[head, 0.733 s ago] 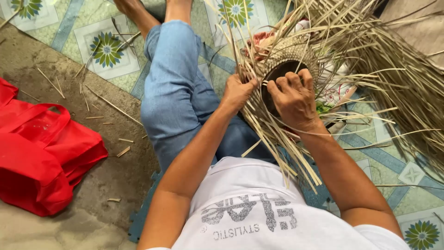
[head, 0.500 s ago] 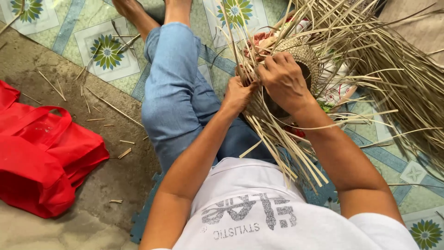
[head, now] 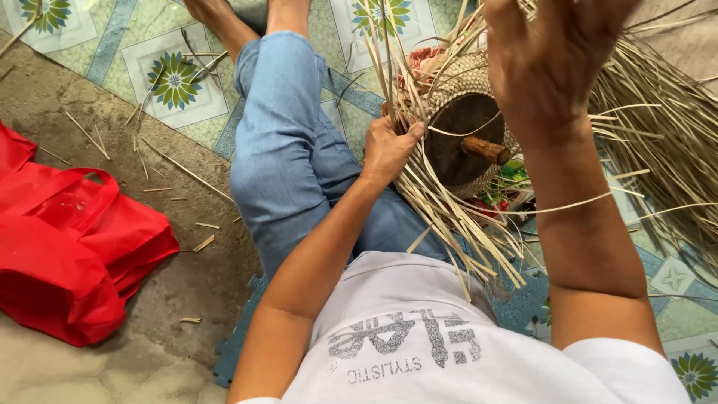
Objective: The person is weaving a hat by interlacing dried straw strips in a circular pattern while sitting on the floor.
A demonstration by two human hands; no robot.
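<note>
Left hand [head: 389,150] clamped on flat, pale dry straw strips [head: 441,209] at rim of round half-woven straw piece [head: 467,82], held above lap beside blue denim leg [head: 288,142]. Dark rounded wooden form with stubby peg handle [head: 471,142] seated inside weave. Right hand [head: 553,60] raised close to lens, fingers spread wide, one thin strand across forearm; grasp cannot be told. Crumpled red fabric bag [head: 67,254] on rough concrete

A red bag [head: 67,247] and straw scraps [head: 202,243] lie on the floor [head: 172,299].
</note>
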